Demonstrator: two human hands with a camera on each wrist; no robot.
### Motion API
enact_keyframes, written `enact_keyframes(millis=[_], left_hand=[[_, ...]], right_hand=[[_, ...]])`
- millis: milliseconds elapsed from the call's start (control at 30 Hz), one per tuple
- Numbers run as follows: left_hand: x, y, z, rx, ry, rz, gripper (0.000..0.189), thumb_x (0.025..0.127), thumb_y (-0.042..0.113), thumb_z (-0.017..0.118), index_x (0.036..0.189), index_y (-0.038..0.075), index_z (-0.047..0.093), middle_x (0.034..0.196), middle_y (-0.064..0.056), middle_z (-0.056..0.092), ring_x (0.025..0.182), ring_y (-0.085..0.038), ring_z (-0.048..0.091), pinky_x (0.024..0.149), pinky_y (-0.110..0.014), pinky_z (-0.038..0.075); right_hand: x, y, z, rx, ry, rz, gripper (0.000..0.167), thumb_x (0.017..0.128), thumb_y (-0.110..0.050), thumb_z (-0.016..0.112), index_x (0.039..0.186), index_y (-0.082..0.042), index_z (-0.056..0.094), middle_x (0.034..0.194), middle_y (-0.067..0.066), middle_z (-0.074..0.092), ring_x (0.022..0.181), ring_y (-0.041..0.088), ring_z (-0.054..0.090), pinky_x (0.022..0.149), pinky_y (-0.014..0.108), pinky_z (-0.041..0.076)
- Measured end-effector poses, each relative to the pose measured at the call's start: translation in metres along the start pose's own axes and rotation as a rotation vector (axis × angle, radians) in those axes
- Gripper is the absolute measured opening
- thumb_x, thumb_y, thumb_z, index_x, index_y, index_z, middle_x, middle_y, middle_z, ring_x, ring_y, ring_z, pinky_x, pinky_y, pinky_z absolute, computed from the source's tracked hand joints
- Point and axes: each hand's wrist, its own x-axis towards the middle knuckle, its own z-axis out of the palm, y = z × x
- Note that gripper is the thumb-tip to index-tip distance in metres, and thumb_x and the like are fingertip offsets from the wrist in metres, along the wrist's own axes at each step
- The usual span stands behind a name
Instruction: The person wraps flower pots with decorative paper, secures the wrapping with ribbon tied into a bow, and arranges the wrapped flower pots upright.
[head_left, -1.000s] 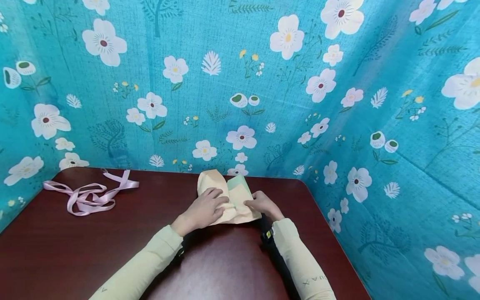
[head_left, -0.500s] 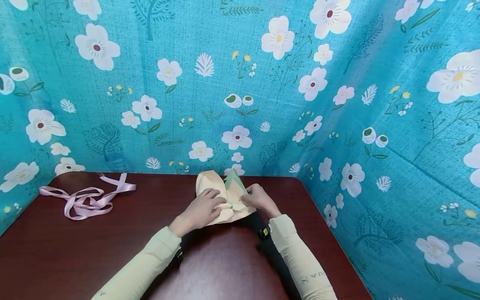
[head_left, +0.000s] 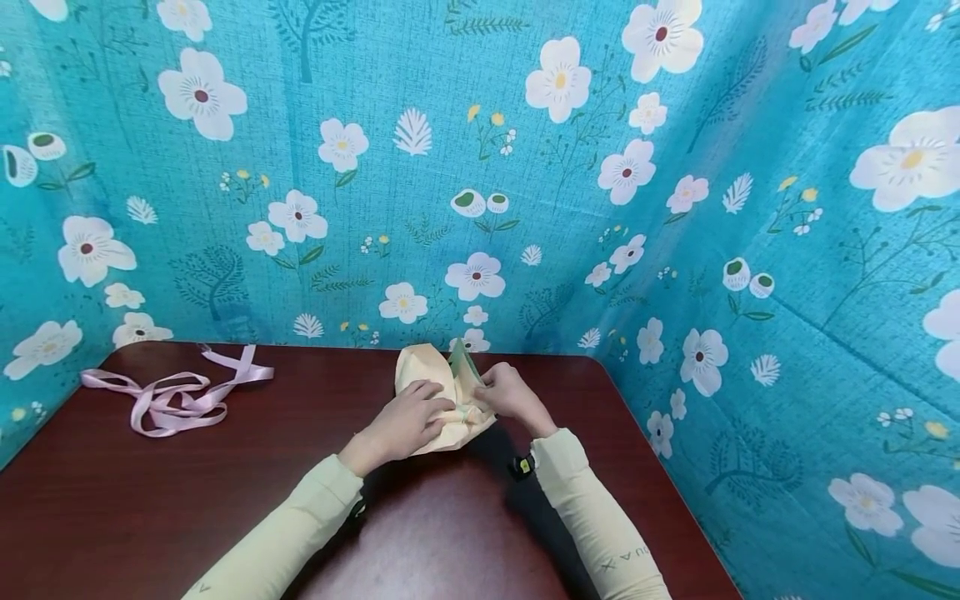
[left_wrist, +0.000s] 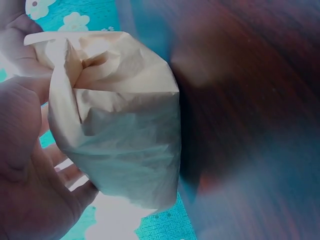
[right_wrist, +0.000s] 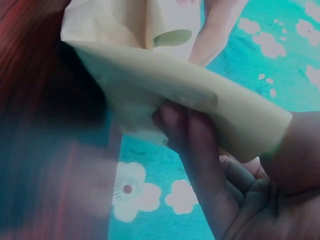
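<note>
A bundle of cream wrapping paper [head_left: 422,365] with a pale green side stands near the table's back edge. My left hand [head_left: 401,421] holds its left part, fingers curved over the front. Seen from the left wrist, the paper [left_wrist: 130,125] is creased and folded over at the top; whatever it covers is hidden. My right hand [head_left: 513,393] pinches the edge of the right-hand flap, which stands up to a green point. In the right wrist view, thumb and fingers hold this flap [right_wrist: 150,70] from both sides, and a green spot shows on the paper behind it.
A loosely tangled pink ribbon [head_left: 176,400] lies at the back left of the dark red-brown table [head_left: 247,475]. Blue floral cloth [head_left: 360,208] hangs close behind the table and along its right side.
My right hand has moved left and slightly up, folding the right flap inward, so the paper looks narrower. The left hand stays in place on the bundle.
</note>
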Motion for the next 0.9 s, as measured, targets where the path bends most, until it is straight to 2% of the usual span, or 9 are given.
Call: enact_keyframes(millis=[167,367,733,900], left_hand=[[-0.004,0.000,-0.004,0.050,-0.050,-0.006,0.033,0.099,0.019,0.061,0.130,0.012,0.068,0.139,-0.019,0.055,0.132,-0.036,0.045,0.109,-0.049,0.042],[-0.007,0.001,-0.008,0.089,-0.088,0.017,0.037,0.100,0.022,0.064,0.134,0.011,0.065,0.141,-0.020,0.053,0.133,-0.037,0.044,0.109,-0.049,0.043],[-0.010,-0.001,-0.006,0.063,-0.051,0.007,0.036,0.099,0.022,0.066,0.133,0.013,0.067,0.143,-0.020,0.054,0.136,-0.038,0.045,0.112,-0.050,0.041],[-0.010,-0.006,-0.008,0.056,-0.013,0.041,0.034,0.094,0.021,0.073,0.128,0.014,0.071,0.137,-0.019,0.058,0.130,-0.037,0.050,0.104,-0.054,0.046]], right_hand=[[-0.001,-0.012,-0.001,-0.022,-0.013,-0.022,0.053,0.092,-0.003,0.065,0.050,-0.015,0.036,0.050,-0.006,0.025,0.041,0.009,0.026,0.043,0.024,0.025],[0.000,-0.024,0.001,-0.108,-0.021,-0.050,0.053,0.092,-0.003,0.063,0.049,-0.016,0.036,0.049,-0.007,0.025,0.042,0.008,0.023,0.043,0.023,0.023],[-0.006,-0.047,0.011,-0.208,0.020,-0.088,0.055,0.098,-0.005,0.057,0.047,-0.016,0.041,0.043,-0.007,0.027,0.037,0.008,0.029,0.040,0.023,0.026],[-0.008,-0.050,0.014,-0.223,0.047,-0.108,0.054,0.098,-0.004,0.059,0.048,-0.016,0.046,0.042,-0.007,0.030,0.036,0.007,0.035,0.041,0.023,0.030]])
